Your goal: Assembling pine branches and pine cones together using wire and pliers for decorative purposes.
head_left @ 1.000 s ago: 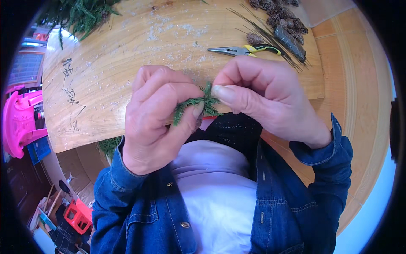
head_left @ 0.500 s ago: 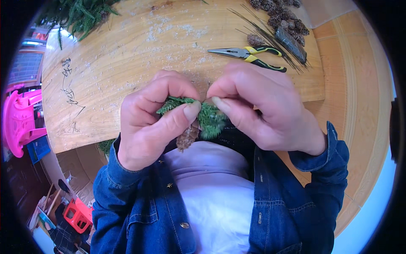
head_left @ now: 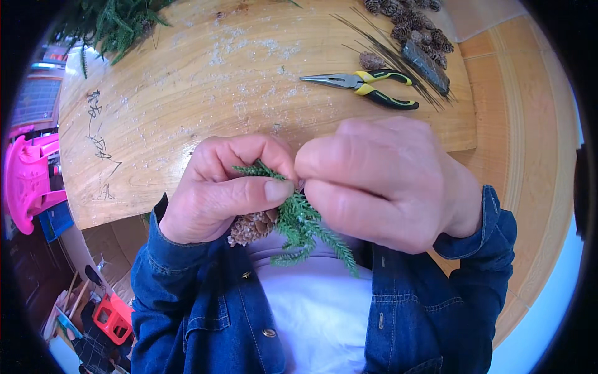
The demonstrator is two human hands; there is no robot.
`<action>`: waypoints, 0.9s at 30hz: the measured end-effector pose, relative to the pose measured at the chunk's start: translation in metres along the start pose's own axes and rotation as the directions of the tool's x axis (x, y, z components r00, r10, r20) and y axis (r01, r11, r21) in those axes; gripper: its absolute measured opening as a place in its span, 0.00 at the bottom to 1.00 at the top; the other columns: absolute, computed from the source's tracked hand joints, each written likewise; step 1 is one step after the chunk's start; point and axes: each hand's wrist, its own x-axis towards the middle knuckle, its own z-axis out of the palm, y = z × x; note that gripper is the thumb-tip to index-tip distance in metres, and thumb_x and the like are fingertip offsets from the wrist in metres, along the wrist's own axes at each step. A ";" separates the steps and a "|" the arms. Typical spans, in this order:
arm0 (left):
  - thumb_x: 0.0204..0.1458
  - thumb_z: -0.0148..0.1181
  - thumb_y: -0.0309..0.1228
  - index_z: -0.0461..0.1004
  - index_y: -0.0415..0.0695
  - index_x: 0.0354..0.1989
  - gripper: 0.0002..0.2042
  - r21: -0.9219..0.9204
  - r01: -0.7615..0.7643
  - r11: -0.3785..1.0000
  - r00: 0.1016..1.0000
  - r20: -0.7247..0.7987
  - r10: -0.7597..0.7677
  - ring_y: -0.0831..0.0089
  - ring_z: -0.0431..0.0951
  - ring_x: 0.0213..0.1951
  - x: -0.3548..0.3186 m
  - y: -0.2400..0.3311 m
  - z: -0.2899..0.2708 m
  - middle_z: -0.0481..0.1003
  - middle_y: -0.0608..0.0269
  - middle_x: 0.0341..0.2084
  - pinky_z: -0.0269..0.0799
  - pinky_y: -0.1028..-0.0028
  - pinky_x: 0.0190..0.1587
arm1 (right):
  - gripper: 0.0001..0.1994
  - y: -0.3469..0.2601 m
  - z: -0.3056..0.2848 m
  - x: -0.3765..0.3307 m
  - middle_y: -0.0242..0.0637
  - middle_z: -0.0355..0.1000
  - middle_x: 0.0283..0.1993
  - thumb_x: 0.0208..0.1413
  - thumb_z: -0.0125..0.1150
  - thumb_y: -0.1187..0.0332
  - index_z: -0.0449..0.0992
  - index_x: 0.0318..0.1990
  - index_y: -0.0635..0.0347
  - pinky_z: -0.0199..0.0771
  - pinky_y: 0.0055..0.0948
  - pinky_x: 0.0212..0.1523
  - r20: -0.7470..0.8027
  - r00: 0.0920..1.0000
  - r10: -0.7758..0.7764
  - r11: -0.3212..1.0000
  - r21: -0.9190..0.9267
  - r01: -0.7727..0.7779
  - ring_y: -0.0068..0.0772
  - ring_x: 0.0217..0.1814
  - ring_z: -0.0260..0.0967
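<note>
Between the thumb and forefinger of my left hand [head_left: 224, 184] is a green artificial pine sprig [head_left: 298, 227], its needles hanging down in front of my white shirt. A brown pinecone [head_left: 253, 227] hangs beside the sprig, under my left thumb. My right hand [head_left: 380, 184] is closed, back of the hand up, with its thumb and forefinger pinched right against the left fingertips at the top of the sprig. What the right fingers grip is hidden behind them. Beyond the hands, long-nose pliers [head_left: 364, 84] with yellow and black handles lie on the wooden table [head_left: 187, 118].
Several pinecones [head_left: 417, 28] are heaped at the far right, near thin wires [head_left: 389, 56] and a dark wrapped bundle [head_left: 425, 67]. One pinecone [head_left: 372, 60] lies apart by the pliers. Green pine branches [head_left: 118, 25] sit at the far left. A pink plastic stool [head_left: 28, 181] stands left of the table.
Both hands have come lower and nearer my body. My right hand has rolled over so its back faces up. The sprig and pinecone have turned, and more of the needles hang into view.
</note>
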 end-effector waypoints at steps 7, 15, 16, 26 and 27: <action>0.47 0.59 0.23 0.73 0.40 0.31 0.04 0.726 -0.364 0.583 0.920 0.183 0.346 0.71 0.69 0.31 0.001 0.005 -0.005 0.72 0.63 0.26 0.62 0.72 0.37 | 0.07 -0.001 0.001 -0.004 0.38 0.67 0.29 0.40 0.58 0.73 0.71 0.27 0.65 0.63 0.26 0.18 0.059 0.987 0.151 0.989 -0.008 -0.150 0.31 0.22 0.65; 0.46 0.61 0.25 0.72 0.36 0.30 0.07 0.921 -0.378 -0.098 0.765 0.370 0.527 0.66 0.68 0.35 0.001 0.006 0.010 0.71 0.58 0.30 0.62 0.70 0.41 | 0.04 -0.005 0.002 -0.003 0.38 0.66 0.28 0.46 0.58 0.77 0.69 0.28 0.65 0.64 0.27 0.24 0.039 0.925 0.379 0.921 0.087 -0.381 0.34 0.25 0.65; 0.46 0.61 0.25 0.72 0.36 0.30 0.07 0.921 -0.378 -0.097 0.766 0.369 0.526 0.66 0.68 0.35 0.002 0.005 0.009 0.71 0.58 0.30 0.62 0.70 0.41 | 0.04 -0.006 0.002 -0.002 0.38 0.66 0.28 0.48 0.58 0.78 0.69 0.29 0.65 0.64 0.27 0.26 0.052 0.889 0.456 0.878 0.140 -0.458 0.35 0.26 0.65; 0.48 0.61 0.25 0.73 0.37 0.32 0.06 0.604 -0.392 0.694 0.904 0.113 0.412 0.68 0.69 0.35 0.002 0.005 -0.008 0.72 0.60 0.30 0.62 0.74 0.40 | 0.07 0.005 -0.014 -0.003 0.35 0.67 0.28 0.45 0.63 0.76 0.73 0.33 0.63 0.63 0.26 0.24 -0.017 0.934 0.356 0.929 0.115 -0.352 0.30 0.25 0.64; 0.50 0.60 0.25 0.73 0.37 0.33 0.05 0.417 -0.316 0.852 0.946 0.068 0.317 0.70 0.69 0.36 0.001 0.005 -0.008 0.72 0.61 0.31 0.62 0.75 0.41 | 0.08 0.004 -0.014 -0.004 0.34 0.67 0.28 0.43 0.64 0.75 0.74 0.33 0.62 0.62 0.25 0.22 0.015 0.954 0.298 0.953 0.047 -0.299 0.29 0.24 0.63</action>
